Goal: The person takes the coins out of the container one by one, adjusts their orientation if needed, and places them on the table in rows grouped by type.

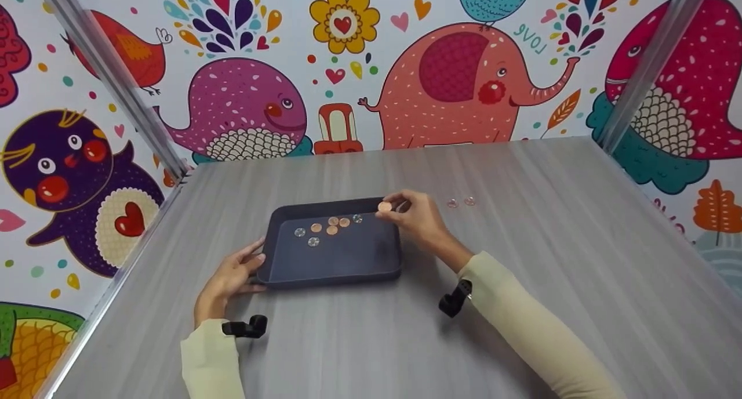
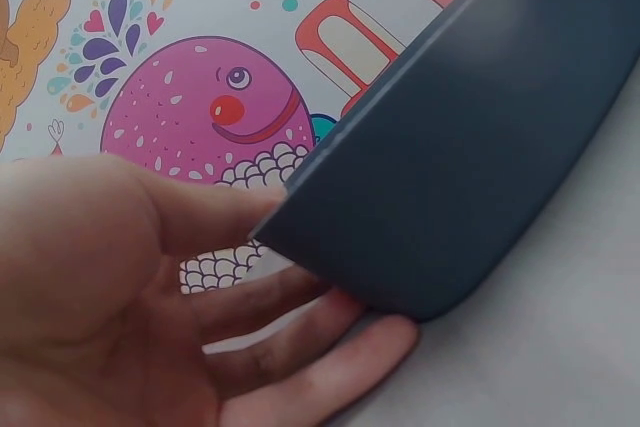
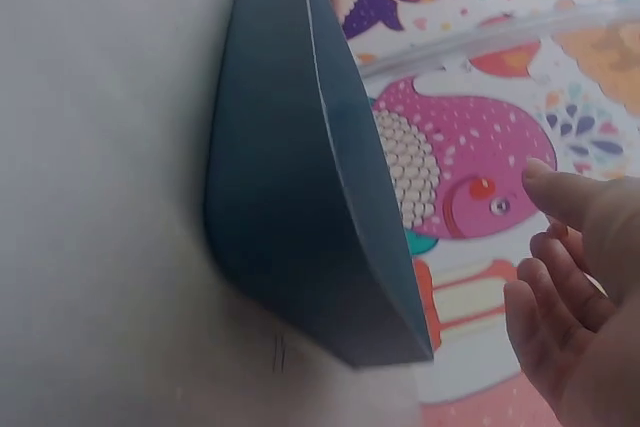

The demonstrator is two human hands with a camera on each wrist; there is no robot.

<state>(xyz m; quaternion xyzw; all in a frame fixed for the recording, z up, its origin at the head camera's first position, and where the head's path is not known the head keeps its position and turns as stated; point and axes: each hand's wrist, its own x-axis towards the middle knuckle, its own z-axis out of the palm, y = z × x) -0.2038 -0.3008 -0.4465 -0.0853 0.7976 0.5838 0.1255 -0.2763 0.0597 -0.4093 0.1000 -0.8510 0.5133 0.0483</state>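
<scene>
Coin [image 1: 385, 206] pinched in R hand [image 1: 418, 216], nr tray's [image 1: 353, 263] far R corner; L hand [image 1: 231, 276] grips tray's L end.

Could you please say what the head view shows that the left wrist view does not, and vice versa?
Head only: the right hand pinching a coin-like disc, several discs inside the tray, two discs on the table.
Left wrist only: a close look at the tray's outer wall and the fingertips of the left hand at its lower edge.
Both: the tray, left hand and printed purple whale.
</scene>
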